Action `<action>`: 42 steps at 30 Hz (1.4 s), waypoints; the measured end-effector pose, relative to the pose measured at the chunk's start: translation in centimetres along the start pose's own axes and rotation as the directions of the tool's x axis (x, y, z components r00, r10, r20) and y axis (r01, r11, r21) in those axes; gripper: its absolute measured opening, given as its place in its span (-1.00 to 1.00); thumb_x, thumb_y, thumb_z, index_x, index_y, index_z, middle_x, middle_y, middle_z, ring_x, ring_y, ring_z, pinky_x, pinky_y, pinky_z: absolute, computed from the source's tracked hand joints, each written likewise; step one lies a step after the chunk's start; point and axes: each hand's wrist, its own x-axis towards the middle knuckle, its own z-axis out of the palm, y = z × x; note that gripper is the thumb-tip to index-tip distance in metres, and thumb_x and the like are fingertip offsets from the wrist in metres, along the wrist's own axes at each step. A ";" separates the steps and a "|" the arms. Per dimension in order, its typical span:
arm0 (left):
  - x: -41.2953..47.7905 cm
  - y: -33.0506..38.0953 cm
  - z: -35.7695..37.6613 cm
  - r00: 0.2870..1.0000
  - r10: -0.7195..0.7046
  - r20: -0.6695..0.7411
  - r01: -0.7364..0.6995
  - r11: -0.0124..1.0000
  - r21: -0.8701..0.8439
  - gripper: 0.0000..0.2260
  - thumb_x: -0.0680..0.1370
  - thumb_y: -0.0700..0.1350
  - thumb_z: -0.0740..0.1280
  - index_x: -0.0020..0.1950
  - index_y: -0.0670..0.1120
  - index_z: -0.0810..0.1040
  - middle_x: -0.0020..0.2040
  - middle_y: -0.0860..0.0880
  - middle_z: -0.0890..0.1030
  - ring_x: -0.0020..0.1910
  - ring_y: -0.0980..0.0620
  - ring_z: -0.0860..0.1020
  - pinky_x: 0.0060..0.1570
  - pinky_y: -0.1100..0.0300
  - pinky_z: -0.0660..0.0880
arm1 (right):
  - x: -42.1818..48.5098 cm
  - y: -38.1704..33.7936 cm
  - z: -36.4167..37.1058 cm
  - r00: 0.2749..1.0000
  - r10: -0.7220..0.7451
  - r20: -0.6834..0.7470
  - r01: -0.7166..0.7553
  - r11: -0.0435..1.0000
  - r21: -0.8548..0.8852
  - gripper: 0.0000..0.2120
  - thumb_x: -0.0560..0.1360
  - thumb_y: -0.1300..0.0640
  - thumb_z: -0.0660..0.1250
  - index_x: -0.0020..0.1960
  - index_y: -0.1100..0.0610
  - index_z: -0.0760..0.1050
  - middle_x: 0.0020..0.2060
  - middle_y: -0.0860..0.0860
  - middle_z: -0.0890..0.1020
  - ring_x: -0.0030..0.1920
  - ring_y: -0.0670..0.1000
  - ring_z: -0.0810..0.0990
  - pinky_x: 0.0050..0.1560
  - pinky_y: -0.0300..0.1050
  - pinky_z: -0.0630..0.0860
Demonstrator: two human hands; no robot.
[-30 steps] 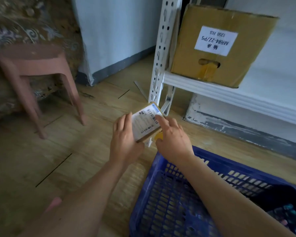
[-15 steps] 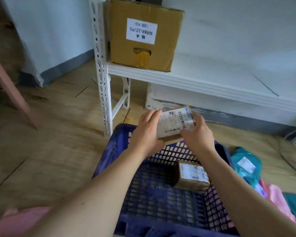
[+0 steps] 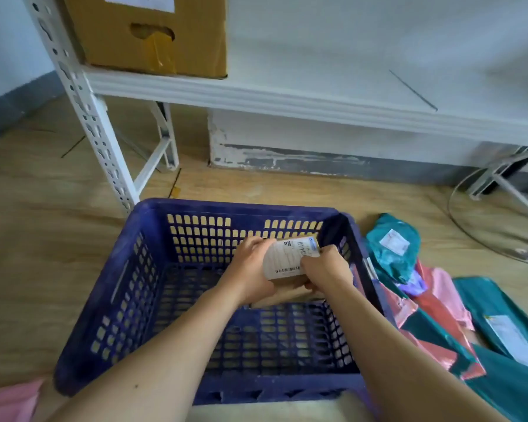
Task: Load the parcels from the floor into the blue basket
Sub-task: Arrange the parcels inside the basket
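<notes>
The blue basket (image 3: 153, 269) stands on the wooden floor in front of me. Inside it, near the far right corner, both hands hold a small cardboard parcel (image 3: 287, 257) with a white barcode label. My left hand (image 3: 250, 269) grips its left side and my right hand (image 3: 323, 266) grips its right side. Under the hands a second brown box (image 3: 284, 295) lies on the basket's bottom, mostly hidden. Right of the basket, several soft parcels lie on the floor: a teal bag (image 3: 390, 248), pink bags (image 3: 436, 287) and another teal bag (image 3: 506, 327).
A white metal shelf (image 3: 256, 95) runs behind the basket, its perforated post (image 3: 101, 141) just beyond the far left corner. A large cardboard box (image 3: 147, 35) sits on the shelf. A wire hoop and metal frame (image 3: 500, 208) lie at the right. Pink fabric (image 3: 9, 400) shows at the bottom left.
The view swung right and down. Both hands carried the labelled parcel from left of the basket, over its far rim, and down inside it, over the box lying there.
</notes>
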 end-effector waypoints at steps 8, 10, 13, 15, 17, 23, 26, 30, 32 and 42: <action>1.5 -1.6 4.0 0.975 -0.220 0.017 0.218 0.951 -0.221 -0.32 0.39 -0.19 0.36 0.47 -0.01 0.21 0.40 0.00 0.23 0.32 0.03 0.31 0.22 0.15 0.39 | 1.6 4.0 0.7 0.978 0.190 0.084 -0.183 0.979 -0.086 -0.49 0.41 0.07 0.23 0.33 0.19 0.32 0.10 0.14 0.58 0.06 0.20 0.60 0.04 0.08 0.59; 1.7 -1.6 4.6 0.949 -0.308 0.062 0.312 0.905 -0.288 -0.31 0.42 -0.19 0.34 0.51 -0.02 0.14 0.44 -0.04 0.24 0.35 -0.01 0.30 0.14 0.15 0.34 | 1.8 4.7 0.9 0.969 0.219 0.114 -0.211 0.974 -0.081 -0.51 0.40 0.08 0.21 0.30 0.20 0.34 0.05 0.14 0.60 0.00 0.19 0.63 0.01 0.08 0.61; 2.4 -1.9 5.6 0.868 -0.470 0.157 0.491 0.771 -0.406 -0.32 0.44 -0.17 0.31 0.52 -0.09 0.11 0.44 -0.11 0.29 0.34 -0.07 0.32 0.11 0.10 0.31 | 1.9 5.4 1.2 0.963 0.227 0.146 -0.221 0.974 -0.054 -0.61 0.44 0.13 0.20 0.23 0.22 0.38 0.01 0.15 0.62 -0.05 0.18 0.65 -0.11 0.03 0.64; 3.0 -2.1 6.3 0.824 -0.521 0.224 0.564 0.712 -0.418 -0.40 0.43 -0.15 0.30 0.46 -0.16 0.25 0.39 -0.15 0.35 0.30 -0.12 0.36 0.05 0.10 0.33 | 2.0 6.0 1.5 0.955 0.242 0.170 -0.236 0.970 -0.056 -0.66 0.45 0.14 0.20 0.20 0.23 0.40 -0.01 0.15 0.63 -0.07 0.16 0.65 -0.17 -0.03 0.62; 3.5 -2.1 6.9 0.806 -0.535 0.253 0.590 0.690 -0.418 -0.54 0.41 -0.16 0.31 0.30 -0.22 0.40 0.24 -0.19 0.48 0.13 -0.12 0.44 -0.05 0.10 0.36 | 2.0 6.6 2.0 0.951 0.248 0.187 -0.239 0.969 -0.066 -0.68 0.47 0.16 0.21 0.18 0.25 0.41 -0.02 0.13 0.60 -0.04 0.16 0.64 -0.10 -0.04 0.59; 4.7 -3.0 8.5 0.771 -0.565 0.295 0.635 0.640 -0.433 -0.60 0.41 -0.22 0.28 0.24 -0.28 0.44 0.13 -0.22 0.52 0.12 -0.17 0.48 -0.06 0.09 0.38 | 2.5 7.8 2.9 0.964 0.205 0.170 -0.190 0.977 -0.099 -0.54 0.51 0.18 0.22 0.35 0.29 0.24 0.26 0.19 0.45 0.27 0.18 0.44 0.11 -0.11 0.44; 5.2 -3.1 9.0 0.774 -0.556 0.304 0.629 0.617 -0.472 -0.58 0.39 -0.24 0.27 0.25 -0.28 0.43 0.15 -0.22 0.53 0.15 -0.18 0.49 0.13 0.02 0.46 | 2.5 8.0 3.5 0.957 0.226 0.182 -0.211 0.972 -0.100 -0.40 0.48 0.16 0.24 0.44 0.26 0.12 0.31 0.21 0.38 0.27 0.19 0.43 0.15 -0.10 0.43; 5.7 -3.3 10.3 0.775 -0.524 0.353 0.632 0.617 -0.469 -0.47 0.26 -0.18 0.27 0.24 -0.18 0.46 0.11 -0.15 0.57 0.10 -0.13 0.53 0.20 -0.07 0.47 | 2.4 7.9 4.2 0.951 0.215 0.223 -0.182 0.970 -0.159 -0.51 0.48 0.18 0.21 0.39 0.22 0.24 0.32 0.23 0.29 0.18 0.18 0.47 -0.03 -0.15 0.44; 5.5 -3.2 10.7 0.752 -0.560 0.348 0.659 0.625 -0.418 -0.59 0.39 -0.22 0.26 0.25 -0.18 0.44 0.13 -0.15 0.55 0.09 -0.12 0.52 0.15 -0.02 0.49 | 2.3 8.0 4.3 0.953 0.196 0.230 -0.154 0.970 -0.190 -0.55 0.49 0.22 0.20 0.37 0.22 0.26 0.36 0.23 0.22 0.08 0.16 0.49 -0.11 -0.19 0.39; 5.1 -4.0 11.9 0.646 -0.620 0.446 0.758 0.592 -0.274 -0.50 0.57 -0.26 0.08 0.50 0.00 0.15 0.34 -0.16 0.38 -0.11 -0.12 0.58 -0.02 0.00 0.58 | 2.6 8.6 3.8 0.970 0.203 0.134 -0.164 0.953 -0.256 -0.56 0.50 0.23 0.20 0.37 0.15 0.28 0.31 0.18 0.29 0.21 0.20 0.46 -0.14 -0.13 0.37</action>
